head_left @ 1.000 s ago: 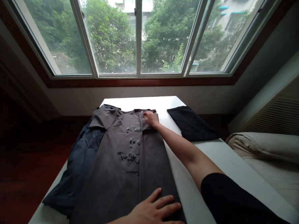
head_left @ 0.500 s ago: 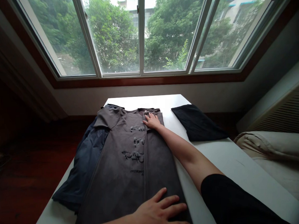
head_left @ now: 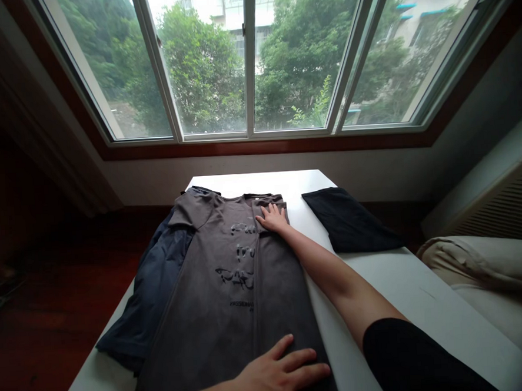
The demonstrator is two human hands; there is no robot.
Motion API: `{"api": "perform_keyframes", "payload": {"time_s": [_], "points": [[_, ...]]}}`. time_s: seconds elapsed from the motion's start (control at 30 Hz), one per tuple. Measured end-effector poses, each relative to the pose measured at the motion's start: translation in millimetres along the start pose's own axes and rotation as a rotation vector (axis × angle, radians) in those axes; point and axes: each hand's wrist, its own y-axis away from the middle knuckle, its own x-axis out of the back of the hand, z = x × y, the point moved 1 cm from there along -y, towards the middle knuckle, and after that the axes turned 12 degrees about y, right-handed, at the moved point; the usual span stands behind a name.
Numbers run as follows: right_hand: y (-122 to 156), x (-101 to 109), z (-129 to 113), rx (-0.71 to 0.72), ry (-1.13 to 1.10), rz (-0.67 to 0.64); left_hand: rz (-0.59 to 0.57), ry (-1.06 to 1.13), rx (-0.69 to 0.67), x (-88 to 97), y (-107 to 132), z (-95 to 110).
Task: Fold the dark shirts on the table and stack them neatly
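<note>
A dark grey T-shirt (head_left: 207,334) with black lettering on its chest lies spread on the white table (head_left: 386,288), its collar toward the window. Its right side is folded inward over the front, with the sleeve laid near the shoulder. My right hand (head_left: 273,218) rests flat on that folded sleeve, fingers spread. Lower down, my left hand (head_left: 285,374) lies palm down on the folded side near the hem, its fingers apart. The hem runs out of view at the bottom. Under the shirt's left side, a dark blue garment (head_left: 150,302) sticks out.
A folded black cloth (head_left: 351,219) lies on the table's right side. Beyond the far table edge stands a wide window (head_left: 247,72) with a brown frame. Beige bedding or cushions (head_left: 481,258) lie to the right. Dark red floor (head_left: 64,302) shows at the left.
The view has shifted slightly, so the scene sits a little lower and to the right. Both hands stay on the folded side, the right one's fingers now pointing a bit more upward.
</note>
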Motion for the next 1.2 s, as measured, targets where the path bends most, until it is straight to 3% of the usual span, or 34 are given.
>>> {"api": "perform_keyframes", "payload": {"time_s": [0.1, 0.2, 0.27, 0.4, 0.5, 0.67, 0.83, 0.9, 1.03, 1.2], "points": [[9.3, 8.1, -3.6, 0.031, -0.004, 0.038, 0.016, -0.035, -0.006, -5.2, 1.0, -0.5], [31.0, 15.3, -15.6, 0.082, 0.014, 0.283, 0.021, -0.053, -0.007, -8.3, 2.7, -0.6], [50.4, 13.5, -25.9, 0.143, 0.027, 0.356, 0.026, -0.064, -0.011, -9.1, 3.7, -0.4], [82.0, -1.9, -36.6, 0.201, 0.017, 0.158, -0.010, -0.060, -0.008, -2.5, 2.0, 1.5], [88.3, -7.3, -35.4, 0.230, 0.026, 0.055, -0.066, -0.015, 0.012, 13.5, -3.6, 4.7], [79.1, -3.9, -34.6, 0.233, 0.030, 0.022, -0.178, 0.128, 0.044, 38.9, -16.3, 8.7], [73.1, -2.0, -29.7, 0.227, -0.062, 0.117, -0.169, 0.113, 0.034, 36.3, -26.2, 8.8], [67.6, 2.4, -18.5, 0.162, -0.146, 0.226, -0.143, 0.074, 0.028, 30.4, -27.3, 8.0], [46.9, 17.0, 20.4, -0.111, -0.203, 0.392, -0.074, 0.033, 0.001, 13.4, -26.1, 4.7], [20.7, 23.8, 63.4, -0.386, -0.137, 0.347, -0.010, 0.078, -0.022, -7.1, -29.0, -3.0]]}}
